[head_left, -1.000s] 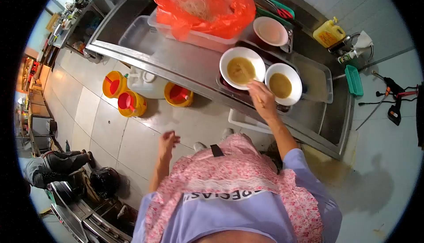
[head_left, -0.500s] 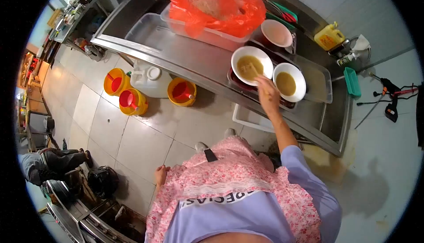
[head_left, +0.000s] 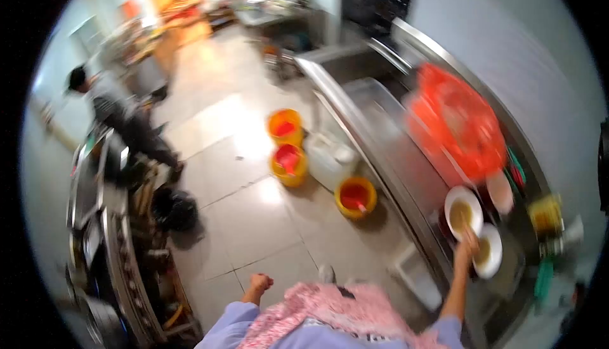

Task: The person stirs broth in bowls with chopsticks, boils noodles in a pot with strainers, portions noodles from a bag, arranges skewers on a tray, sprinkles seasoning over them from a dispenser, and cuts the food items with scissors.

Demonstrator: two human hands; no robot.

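My right hand (head_left: 468,242) reaches out at the right, over the near edges of two white bowls. One bowl (head_left: 453,211) holds a yellowish-brown liquid; my fingers are closed at its rim, and motion blur hides what is in them. Beside it, partly behind the hand, sits the second bowl (head_left: 494,263) with similar liquid. Away from the counter, my left hand (head_left: 259,284) is held low in front of me, its fingers curled into a loose fist, with nothing visible in it.
A steel sink counter (head_left: 387,178) carries an orange-red plastic bag (head_left: 453,121), a pale bowl (head_left: 500,193) and a yellow jug (head_left: 544,214). On the floor stand yellow buckets (head_left: 355,213) and a white jerrycan (head_left: 327,165). Another person (head_left: 130,117) is at the left near a black bag (head_left: 174,208).
My view has swung left and up, so the counter appears farther right and another person shows more fully. My left hand has come forward from beside the apron. My right hand stays at the bowls.
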